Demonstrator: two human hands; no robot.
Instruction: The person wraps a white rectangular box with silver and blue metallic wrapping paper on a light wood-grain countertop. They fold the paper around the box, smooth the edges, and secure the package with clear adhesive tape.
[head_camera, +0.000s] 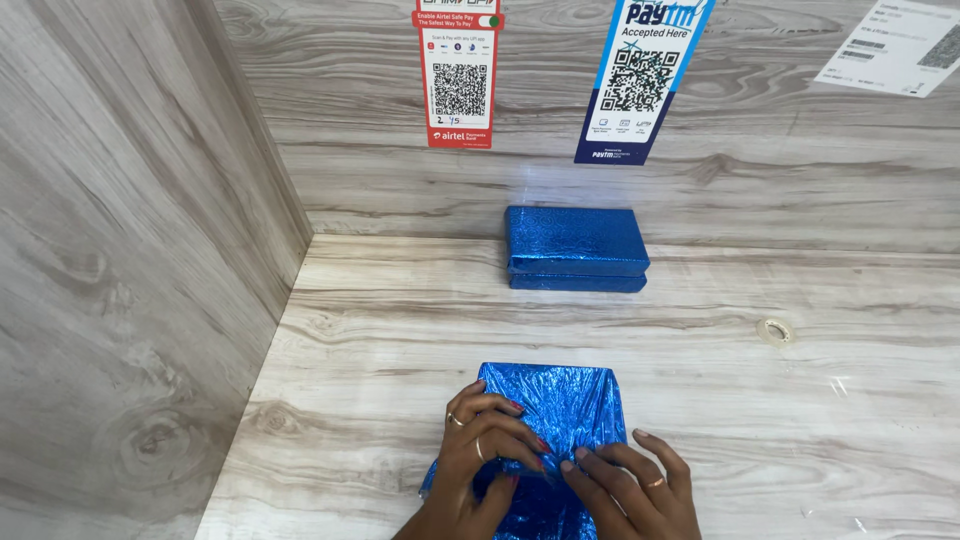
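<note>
A box half wrapped in shiny blue foil paper (560, 400) lies near the front edge of the wooden counter (380, 330). My left hand (485, 450) presses on its near left part, fingers bent onto the crumpled foil. My right hand (630, 490) rests on its near right part, fingertips meeting the left hand's at the fold. Both hands wear rings. Farther back against the wall, two flat boxes wrapped in the same blue foil (575, 248) sit stacked.
A small roll of clear tape (773, 330) lies on the counter to the right. A wood-grain wall rises at the left and behind. A red-and-white card (459, 75), a blue-and-white card (645, 75) and a white paper sheet (895, 45) are on the back wall.
</note>
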